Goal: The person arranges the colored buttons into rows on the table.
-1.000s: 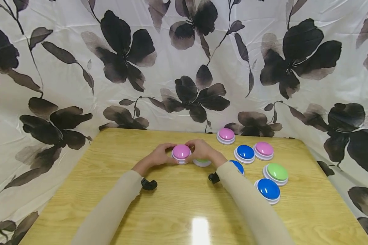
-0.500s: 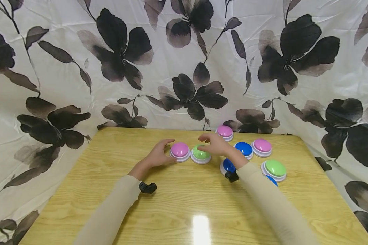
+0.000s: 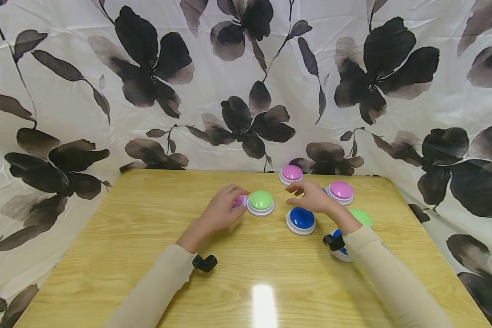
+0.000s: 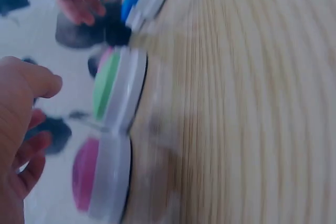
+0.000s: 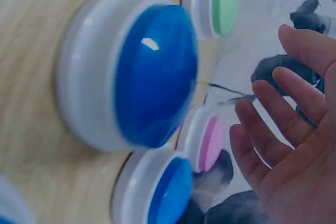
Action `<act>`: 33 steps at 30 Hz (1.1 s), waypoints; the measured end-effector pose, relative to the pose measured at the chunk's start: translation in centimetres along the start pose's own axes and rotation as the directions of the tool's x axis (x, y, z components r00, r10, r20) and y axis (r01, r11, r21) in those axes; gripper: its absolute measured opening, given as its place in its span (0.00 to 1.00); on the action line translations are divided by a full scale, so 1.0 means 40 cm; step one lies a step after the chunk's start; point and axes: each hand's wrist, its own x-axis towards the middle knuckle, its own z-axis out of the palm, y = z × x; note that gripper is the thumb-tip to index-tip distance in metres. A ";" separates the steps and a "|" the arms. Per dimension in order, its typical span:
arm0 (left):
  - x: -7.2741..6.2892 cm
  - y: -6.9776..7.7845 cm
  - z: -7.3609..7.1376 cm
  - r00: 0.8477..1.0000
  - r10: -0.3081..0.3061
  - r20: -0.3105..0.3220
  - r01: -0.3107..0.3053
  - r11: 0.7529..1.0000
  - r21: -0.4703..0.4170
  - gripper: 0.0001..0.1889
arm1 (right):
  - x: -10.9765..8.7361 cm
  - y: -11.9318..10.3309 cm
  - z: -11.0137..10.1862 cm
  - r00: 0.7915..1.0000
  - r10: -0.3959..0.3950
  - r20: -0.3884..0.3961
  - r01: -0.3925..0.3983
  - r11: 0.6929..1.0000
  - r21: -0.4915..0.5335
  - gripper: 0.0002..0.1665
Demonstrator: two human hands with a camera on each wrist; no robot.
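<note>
My left hand (image 3: pixel 223 207) hovers over a pink-domed push button (image 3: pixel 238 201) with a white base, hiding much of it in the head view. Its fingers are loosely bent and grip nothing; in the left wrist view a gap separates the hand from the pink dome (image 4: pixel 85 174). Right beside it stands a green button (image 3: pixel 260 200). My right hand (image 3: pixel 311 197), fingers spread and relaxed, is above and just behind a blue button (image 3: pixel 301 219). Nothing lies within that hand in the right wrist view, where the blue dome (image 5: pixel 157 77) faces the palm.
At the back edge sits a pink button (image 3: pixel 291 173). Another pink one (image 3: pixel 341 191) and a green one (image 3: pixel 360 215) stand at the right. My right hand and forearm partly hide two more blue buttons. A floral cloth (image 3: pixel 246 91) hangs behind the wooden table (image 3: pixel 168 191).
Both hands have let go of the pink button. My right hand has moved right, past the green button to the blue one. My left hand has shifted right, over the pink button.
</note>
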 end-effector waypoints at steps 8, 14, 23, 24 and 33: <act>0.027 0.083 0.056 0.985 0.020 0.173 -0.024 0.999 0.022 0.17 | -0.067 0.032 0.000 0.998 0.068 -0.019 -0.067 0.997 0.030 0.25; 0.037 0.118 0.091 0.977 -0.010 0.214 0.017 0.999 -0.033 0.20 | -0.115 0.054 0.015 0.992 0.104 -0.065 -0.100 0.993 0.060 0.29; 0.064 0.163 0.154 0.962 -0.092 0.255 0.131 0.981 -0.142 0.27 | -0.143 0.077 0.018 0.984 0.159 -0.085 -0.150 0.983 0.104 0.36; 0.069 0.166 0.160 0.962 -0.094 0.255 0.137 0.979 -0.153 0.27 | -0.142 0.078 0.015 0.982 0.171 -0.080 -0.162 0.981 0.111 0.37; 0.074 0.175 0.209 0.949 -0.128 0.290 0.191 0.961 -0.201 0.33 | -0.137 0.091 0.027 0.967 0.255 0.001 -0.250 0.948 0.198 0.43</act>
